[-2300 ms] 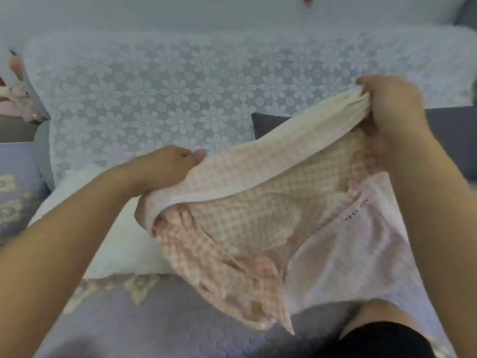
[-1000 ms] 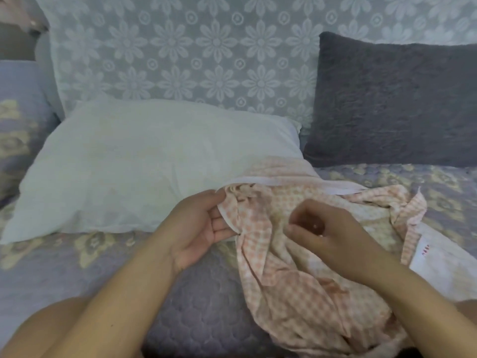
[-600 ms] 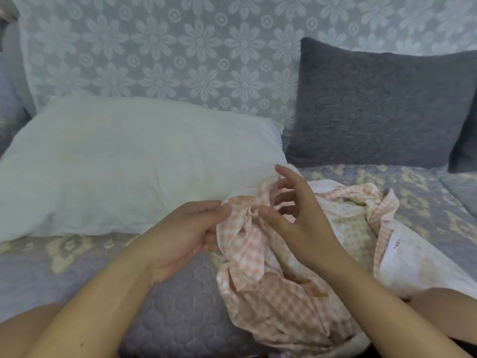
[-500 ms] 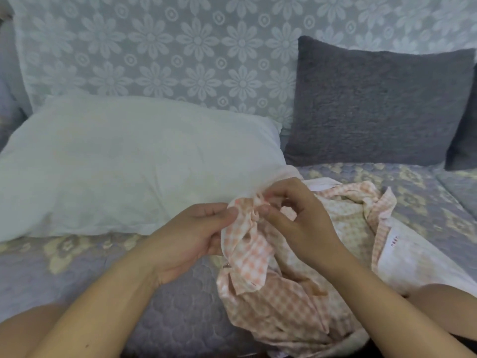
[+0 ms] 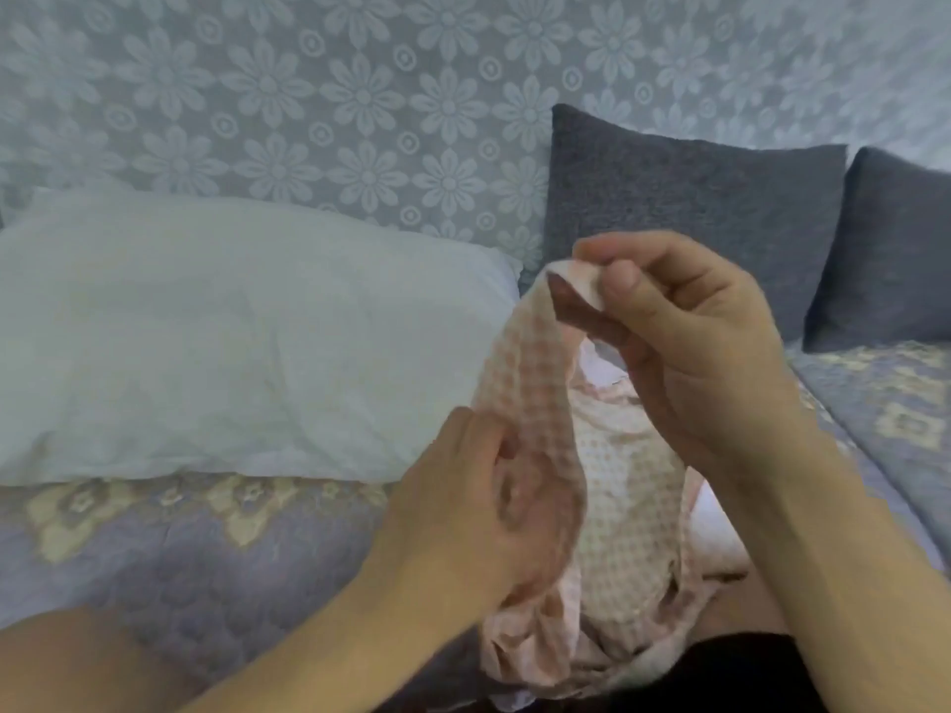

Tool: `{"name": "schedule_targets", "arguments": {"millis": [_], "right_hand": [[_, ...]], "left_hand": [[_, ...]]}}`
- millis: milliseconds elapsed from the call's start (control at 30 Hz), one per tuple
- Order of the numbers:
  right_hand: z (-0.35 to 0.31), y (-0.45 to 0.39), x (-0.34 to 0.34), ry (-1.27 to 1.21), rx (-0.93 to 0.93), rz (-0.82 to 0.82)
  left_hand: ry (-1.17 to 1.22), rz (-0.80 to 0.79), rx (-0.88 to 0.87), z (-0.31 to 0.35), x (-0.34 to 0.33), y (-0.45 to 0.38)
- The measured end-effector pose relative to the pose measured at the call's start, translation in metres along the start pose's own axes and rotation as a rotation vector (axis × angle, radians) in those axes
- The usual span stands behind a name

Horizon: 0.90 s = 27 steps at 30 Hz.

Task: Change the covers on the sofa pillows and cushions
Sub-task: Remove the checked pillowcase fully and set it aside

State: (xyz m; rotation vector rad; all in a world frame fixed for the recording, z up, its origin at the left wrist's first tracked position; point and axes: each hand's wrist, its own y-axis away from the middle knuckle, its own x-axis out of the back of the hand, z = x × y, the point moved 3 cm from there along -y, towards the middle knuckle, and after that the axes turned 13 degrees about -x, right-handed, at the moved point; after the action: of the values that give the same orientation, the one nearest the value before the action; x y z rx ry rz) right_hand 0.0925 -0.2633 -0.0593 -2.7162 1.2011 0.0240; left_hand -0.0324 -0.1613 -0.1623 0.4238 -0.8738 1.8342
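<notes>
Bare pillow (image 5: 226, 331): white, uncovered, lying at the left on the quilted seat cover (image 5: 170, 548), leaning on the floral backrest throw (image 5: 309, 95).
Left hand (image 5: 478, 512): low and central, fingers curled round a gathered stretch of the checked cover.
Checked cover (image 5: 617, 506): pink and cream pillowcase, bunched in the lap just right of the pillow; one strip is drawn taut between the two hands.
Right hand (image 5: 689, 342): raised, thumb and fingertips pinching a corner or hem of the cover; remaining fingers loosely curled.
Grey cushions (image 5: 684, 208): two, upright against the backrest at the right, well apart from the hands.
Step, as judged: finding the cover's opening or corner before sleeving the pillow.
Risk: the small pinch may slip, dropping the corner back into the heap.
Risk: the bunched fabric hides the opening, so the pillow could go into a twisted or inside-out cover.
</notes>
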Motion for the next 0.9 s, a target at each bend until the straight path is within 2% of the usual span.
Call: {"name": "schedule_targets", "arguments": {"millis": [67, 100, 167, 233, 333, 400, 533, 667, 767, 833, 867, 900], "right_hand": [[-0.033, -0.005, -0.011, 0.094, 0.063, -0.052], [-0.049, -0.008, -0.017, 0.135, 0.087, -0.086], [-0.08, -0.018, -0.029, 0.259, 0.144, -0.124], [-0.11, -0.038, -0.038, 0.414, 0.198, -0.09], [-0.164, -0.067, -0.047, 0.509, 0.251, -0.001], [-0.204, -0.078, -0.046, 0.528, 0.314, 0.06], [-0.279, -0.095, -0.025, 0.497, 0.383, 0.216], [-0.342, -0.1, 0.009, 0.455, 0.45, 0.309], [-0.375, -0.081, 0.033, 0.382, 0.491, 0.374], [-0.383, -0.073, 0.051, 0.326, 0.464, 0.367], [-0.384, -0.073, 0.059, 0.301, 0.458, 0.352], [-0.383, -0.074, 0.067, 0.292, 0.448, 0.355]], "left_hand": [[0.124, -0.103, 0.159, 0.008, -0.008, 0.001], [0.162, -0.113, 0.172, 0.013, -0.008, -0.002], [0.254, -0.104, 0.14, 0.03, -0.001, -0.008], [0.276, -0.046, 0.075, 0.057, 0.013, -0.017], [0.126, 0.208, -0.079, 0.096, 0.045, -0.038], [-0.013, 0.304, -0.184, 0.115, 0.059, -0.063], [-0.235, 0.22, -0.175, 0.138, 0.073, -0.13], [-0.286, 0.23, -0.171, 0.157, 0.09, -0.194], [-0.304, 0.342, -0.111, 0.161, 0.125, -0.24], [-0.272, 0.499, -0.036, 0.165, 0.151, -0.25], [-0.262, 0.62, -0.073, 0.172, 0.155, -0.246], [-0.271, 0.714, -0.194, 0.184, 0.151, -0.236]]}}
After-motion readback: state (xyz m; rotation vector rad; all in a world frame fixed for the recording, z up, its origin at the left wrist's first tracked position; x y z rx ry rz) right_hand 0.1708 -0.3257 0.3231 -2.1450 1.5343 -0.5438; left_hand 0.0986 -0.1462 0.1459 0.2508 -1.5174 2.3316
